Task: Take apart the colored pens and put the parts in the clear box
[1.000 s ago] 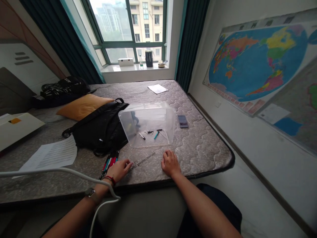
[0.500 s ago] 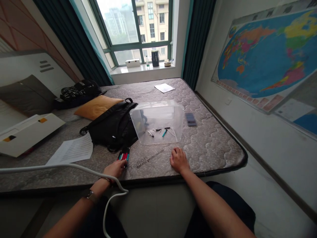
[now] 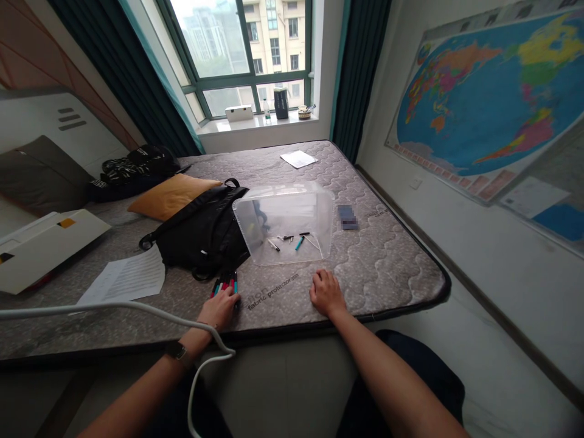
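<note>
Left hand (image 3: 219,309) bends over a bunch of pens (image 3: 224,284) near the bag (image 3: 205,234), its grip unclear; right hand (image 3: 327,293) rests curled near the edge (image 3: 296,327) of the mattress (image 3: 387,267), palm hidden, any hold untold. A few loose pens (image 3: 299,243) lie in the bin (image 3: 314,210) ahead; the bunch is outside it. Bare mattress spans hands to bin; a cable (image 3: 137,306) crosses the left wrist.

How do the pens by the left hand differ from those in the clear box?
The left hand touches the bunched pens, not the box pens. The bunched pens lie close together; the box pens lie scattered. The bunched pens include red; the box pens show none. Both groups include teal and black.
</note>
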`<state>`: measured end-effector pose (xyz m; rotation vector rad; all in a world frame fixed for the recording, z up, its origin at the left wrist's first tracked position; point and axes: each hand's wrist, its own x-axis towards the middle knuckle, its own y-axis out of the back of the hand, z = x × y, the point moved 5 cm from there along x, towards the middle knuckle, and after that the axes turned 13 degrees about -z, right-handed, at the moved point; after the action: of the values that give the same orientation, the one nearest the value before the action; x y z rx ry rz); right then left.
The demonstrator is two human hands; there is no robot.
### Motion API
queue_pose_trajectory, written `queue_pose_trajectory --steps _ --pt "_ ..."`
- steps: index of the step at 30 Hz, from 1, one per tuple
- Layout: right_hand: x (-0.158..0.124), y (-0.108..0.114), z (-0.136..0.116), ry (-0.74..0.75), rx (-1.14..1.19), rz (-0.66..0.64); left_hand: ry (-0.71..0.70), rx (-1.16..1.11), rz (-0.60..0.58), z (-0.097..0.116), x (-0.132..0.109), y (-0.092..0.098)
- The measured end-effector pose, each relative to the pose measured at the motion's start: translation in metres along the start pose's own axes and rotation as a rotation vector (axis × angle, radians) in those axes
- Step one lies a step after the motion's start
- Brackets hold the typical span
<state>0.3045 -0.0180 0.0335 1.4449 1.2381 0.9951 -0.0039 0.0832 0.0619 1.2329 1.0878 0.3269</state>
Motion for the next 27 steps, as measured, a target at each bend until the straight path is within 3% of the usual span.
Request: queue_pose_trajectory --steps 6,9,13,16,21,24,27 --pt "0.000 0.000 0.001 -0.007 0.013 0.005 -0.122 0.048 0.134 0.020 0.005 0.016" --pt "0.000 0.000 0.001 -0.010 0.017 -0.003 -0.339 0.003 0.230 0.045 0.001 0.028" --pt "0.000 0.000 0.001 -0.014 0.016 -0.023 -0.596 -0.094 0.203 0.088 -0.001 0.034" --pt "0.000 0.001 0.000 -0.018 0.019 -0.020 -0.546 -0.103 0.194 0.109 0.012 0.025" --pt "-0.001 0.002 -0.001 -0.021 0.002 -0.003 -0.414 -0.201 0.263 0.124 0.038 -0.004" --pt "-0.001 0.000 -0.001 -0.020 -0.014 0.007 -0.301 -0.305 0.357 0.125 0.039 -0.011" --pt "0.000 -0.002 -0.003 -0.017 -0.026 0.008 -0.262 -0.361 0.379 0.126 0.034 -0.011"
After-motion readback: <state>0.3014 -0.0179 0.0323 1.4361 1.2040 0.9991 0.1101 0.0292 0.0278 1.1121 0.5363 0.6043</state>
